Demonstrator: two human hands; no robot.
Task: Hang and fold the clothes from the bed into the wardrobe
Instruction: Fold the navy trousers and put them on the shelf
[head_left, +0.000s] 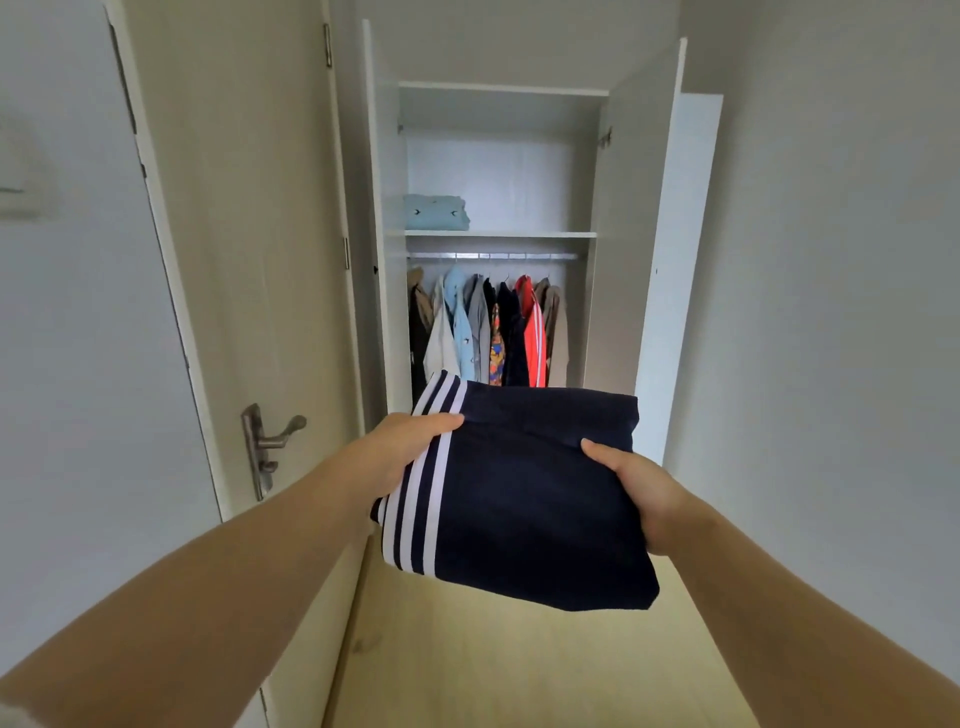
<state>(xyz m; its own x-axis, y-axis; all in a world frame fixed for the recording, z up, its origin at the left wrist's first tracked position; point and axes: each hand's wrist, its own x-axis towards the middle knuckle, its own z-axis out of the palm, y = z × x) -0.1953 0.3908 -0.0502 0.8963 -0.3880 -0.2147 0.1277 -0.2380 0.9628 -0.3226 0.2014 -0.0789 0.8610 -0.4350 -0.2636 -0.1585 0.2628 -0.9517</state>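
Hands, two, bare, with both forearms stretched forward from the lower corners of the frame toward its centre.

- Left hand (410, 441): thumb lies on top of the folded navy garment (519, 509) at its striped edge. The fingers are hidden beneath the cloth, curled in a grip.
- Right hand (639, 488): thumb lies on top at the opposite edge. The fingers are likewise under the cloth and holding it.
- Garment: navy with white stripes along its left side, folded into a flat rectangle. It is held in mid-air at centre frame, in front of the wardrobe (498, 171) and apart from it.
- Wardrobe: white, both doors open, upper centre.
- Shelf (519, 234): carries one folded light-blue item (435, 212) at its left end.
- Rail (493, 255): below the shelf, with a row of hung clothes (483, 332) in tan, white, light blue, grey, patterned, dark and red.
- Room door (249, 260): left of frame, pale, with a metal lever handle (270, 447).
- Floor (519, 665): light wood, lower centre.
- Wall (831, 260): plain white, right of frame.
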